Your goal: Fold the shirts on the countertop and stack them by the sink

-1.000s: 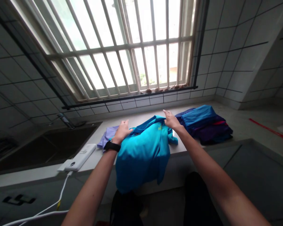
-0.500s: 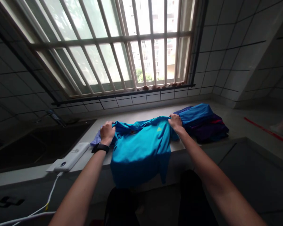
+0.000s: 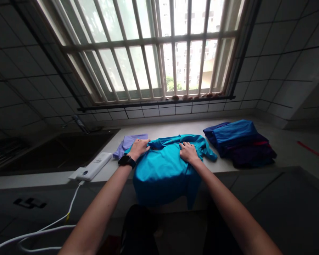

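Step in hand: the turquoise shirt [image 3: 159, 168] seems to be getting spread and straightened under both hands
Next move's demand: likely a sure pinch on thin cloth, with even pull so the collar stays level
Shirt's place: beneath and between the two sets of fingers, on the table [image 3: 162, 128], its lower part draped over the front edge
Left hand [image 3: 138, 148]: fingers slightly parted at the shoulder beside the collar, touching cloth; whether they pinch it, cannot tell
Right hand [image 3: 188, 153]: fingers half bent on the upper chest; any grip underneath is hidden
Shirt cloth: soft, smooth, rounded over the edge, creased near the right fingers
Lavender cloth [image 3: 125, 143]: limp, flat, just beside the left fingers
Blue and purple clothes [image 3: 235, 132]: layered, soft-edged pile, right of the right fingers, apart from them
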`<state>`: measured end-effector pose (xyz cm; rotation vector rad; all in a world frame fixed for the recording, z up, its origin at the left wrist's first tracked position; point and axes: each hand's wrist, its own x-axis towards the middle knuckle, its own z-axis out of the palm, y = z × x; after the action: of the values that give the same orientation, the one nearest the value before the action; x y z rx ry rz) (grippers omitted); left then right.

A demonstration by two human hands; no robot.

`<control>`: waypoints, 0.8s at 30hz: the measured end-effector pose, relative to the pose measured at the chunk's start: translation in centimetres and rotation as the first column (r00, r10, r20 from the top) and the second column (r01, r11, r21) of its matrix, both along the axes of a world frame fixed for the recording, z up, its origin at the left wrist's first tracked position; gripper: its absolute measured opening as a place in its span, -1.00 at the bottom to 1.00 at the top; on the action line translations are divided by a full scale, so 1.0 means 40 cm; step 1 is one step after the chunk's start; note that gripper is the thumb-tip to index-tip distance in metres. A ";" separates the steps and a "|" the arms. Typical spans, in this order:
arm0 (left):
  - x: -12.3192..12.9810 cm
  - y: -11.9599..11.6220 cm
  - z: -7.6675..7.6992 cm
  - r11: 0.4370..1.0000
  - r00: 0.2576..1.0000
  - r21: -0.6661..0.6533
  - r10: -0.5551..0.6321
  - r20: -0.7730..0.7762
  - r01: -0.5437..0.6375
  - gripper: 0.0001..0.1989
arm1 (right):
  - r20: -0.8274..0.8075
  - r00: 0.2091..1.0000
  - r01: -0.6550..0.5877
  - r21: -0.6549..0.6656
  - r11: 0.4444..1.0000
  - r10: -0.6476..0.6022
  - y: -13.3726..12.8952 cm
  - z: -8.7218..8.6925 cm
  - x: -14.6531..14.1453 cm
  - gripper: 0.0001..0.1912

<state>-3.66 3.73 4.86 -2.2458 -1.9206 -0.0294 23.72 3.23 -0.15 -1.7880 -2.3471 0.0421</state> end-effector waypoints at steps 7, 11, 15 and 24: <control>-0.034 0.026 0.022 0.999 0.980 -0.015 -0.026 0.197 0.029 -0.63 | 0.042 0.997 0.064 -0.041 0.997 -0.062 0.027 0.046 0.038 -0.58; -0.026 0.022 0.012 1.000 0.995 -0.013 -0.005 0.098 0.007 -0.70 | 0.020 0.997 0.068 0.047 0.997 -0.069 0.018 -0.007 0.055 -0.56; -0.029 0.021 0.033 0.985 0.976 0.068 0.149 0.158 -0.161 -0.80 | -0.017 0.995 0.096 0.047 0.994 -0.095 0.022 -0.037 0.056 -0.50; 0.008 0.007 0.059 0.946 0.956 0.181 0.242 0.163 -0.270 -0.65 | -0.013 0.989 0.150 -0.003 0.989 -0.150 0.042 -0.037 0.048 -0.30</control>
<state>-3.35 4.00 7.21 -1.8950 -2.1586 -0.3373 25.65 4.92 -1.62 -1.9533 -2.1968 0.0341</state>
